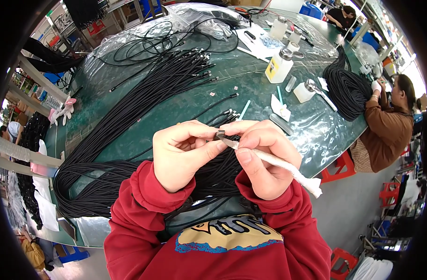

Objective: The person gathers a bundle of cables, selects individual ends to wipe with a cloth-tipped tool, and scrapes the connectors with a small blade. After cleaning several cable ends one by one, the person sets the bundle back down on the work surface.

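Between the thumb and fingertips of my left hand (178,153) is the small dark end of a black cable, a connector (220,134). My right hand (271,158) grips a small knife with a white wrapped handle (290,169), its thin blade pointing at the connector. Blade tip and connector meet or nearly meet; my fingers partly hide the spot. Under and behind my hands lie black cables (220,175), several ends of which fan out just beyond my fingers.
A long bundle of black cables (129,109) crosses the green table (176,108). Glass bottles (279,67), a metal-topped jar (305,91) and a grey bar (281,124) stand or lie at the right. A co-worker (388,121) in brown sits beside a coiled cable bundle (346,88).
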A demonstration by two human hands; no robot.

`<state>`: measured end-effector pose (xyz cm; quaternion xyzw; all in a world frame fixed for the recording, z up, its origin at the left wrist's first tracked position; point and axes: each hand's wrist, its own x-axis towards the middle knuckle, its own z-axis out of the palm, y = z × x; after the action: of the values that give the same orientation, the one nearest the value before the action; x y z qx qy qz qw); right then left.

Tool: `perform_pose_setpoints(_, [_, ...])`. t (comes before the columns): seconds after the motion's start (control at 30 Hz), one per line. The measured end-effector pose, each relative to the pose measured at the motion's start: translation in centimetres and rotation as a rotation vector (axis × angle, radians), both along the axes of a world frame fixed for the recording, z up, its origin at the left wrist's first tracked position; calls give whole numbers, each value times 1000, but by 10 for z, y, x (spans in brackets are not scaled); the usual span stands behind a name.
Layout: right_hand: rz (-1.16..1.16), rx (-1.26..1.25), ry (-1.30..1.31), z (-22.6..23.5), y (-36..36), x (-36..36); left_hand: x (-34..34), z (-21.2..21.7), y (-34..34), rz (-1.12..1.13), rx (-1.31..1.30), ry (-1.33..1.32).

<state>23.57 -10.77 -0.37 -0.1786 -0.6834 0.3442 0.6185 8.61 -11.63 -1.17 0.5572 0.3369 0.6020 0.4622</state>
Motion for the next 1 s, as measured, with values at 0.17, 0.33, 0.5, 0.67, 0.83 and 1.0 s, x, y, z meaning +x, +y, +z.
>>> perform_pose_setpoints(0.17, [3, 9, -39, 0, 1, 1, 1, 0, 0, 17, 7, 9])
perform_pose_setpoints(0.33, [5, 8, -43, -1, 2, 2, 0, 0, 0, 20, 10, 17])
perform_pose_setpoints(0.5, [-10, 18, -62, 0, 2, 5, 1, 2, -1, 22, -27, -13])
perform_pose_setpoints(0.67, [-6, 16, -43, -1, 3, 6, 1, 2, -2, 25, -65, -29])
perform_pose_setpoints(0.83, [-4, -23, -55, 0, 2, 8, 0, 3, -2, 3, -100, -29])
perform_pose_setpoints(1.0, [-1, -45, -38, -1, 3, 8, 0, 3, -2, -25, -101, -68])
